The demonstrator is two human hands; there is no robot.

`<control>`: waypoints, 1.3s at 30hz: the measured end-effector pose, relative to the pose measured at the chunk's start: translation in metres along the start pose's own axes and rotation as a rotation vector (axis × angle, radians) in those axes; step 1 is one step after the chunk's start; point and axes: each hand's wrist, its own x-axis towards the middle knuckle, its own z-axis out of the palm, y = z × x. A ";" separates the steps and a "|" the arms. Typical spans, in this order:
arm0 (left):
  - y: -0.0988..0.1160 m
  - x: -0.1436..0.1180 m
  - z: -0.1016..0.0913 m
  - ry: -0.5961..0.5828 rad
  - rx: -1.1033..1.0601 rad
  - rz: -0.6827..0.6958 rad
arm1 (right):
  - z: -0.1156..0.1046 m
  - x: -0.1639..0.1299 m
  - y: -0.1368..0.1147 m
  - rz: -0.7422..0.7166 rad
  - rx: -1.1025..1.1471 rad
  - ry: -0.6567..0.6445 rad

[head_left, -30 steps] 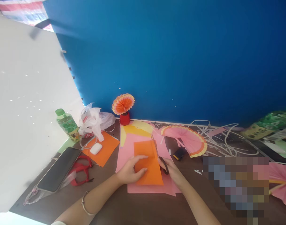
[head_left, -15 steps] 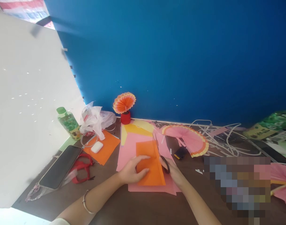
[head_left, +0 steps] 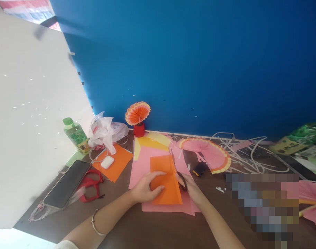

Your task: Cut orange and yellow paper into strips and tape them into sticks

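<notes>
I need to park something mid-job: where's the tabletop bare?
Bare: the near tabletop between the forearms, up to the pink paper; and a patch between the red straps and left hand. Crowded: back right with white cables, back left with a plastic bag.

You are in a craft corner, home or office unclear: orange paper (head_left: 169, 190) at the middle of the desk (head_left: 129, 228), a pleated fan (head_left: 213, 157) on its right side, a blue wall (head_left: 183, 65) behind it.
</notes>
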 end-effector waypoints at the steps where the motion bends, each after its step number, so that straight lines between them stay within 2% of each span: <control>1: 0.000 0.000 0.000 -0.001 0.000 -0.003 | 0.000 0.000 0.000 -0.001 0.002 -0.002; 9: 0.001 0.000 -0.001 -0.007 0.007 -0.014 | 0.002 -0.001 0.000 -0.001 0.004 0.015; 14: -0.002 0.000 0.000 -0.005 0.013 -0.012 | 0.001 0.000 0.002 -0.006 0.031 -0.022; 24: 0.003 0.000 -0.002 -0.017 -0.009 -0.013 | 0.001 -0.001 0.002 -0.027 0.001 0.023; 39: 0.001 0.000 -0.002 -0.018 0.003 -0.013 | 0.001 0.001 0.005 -0.019 0.041 0.015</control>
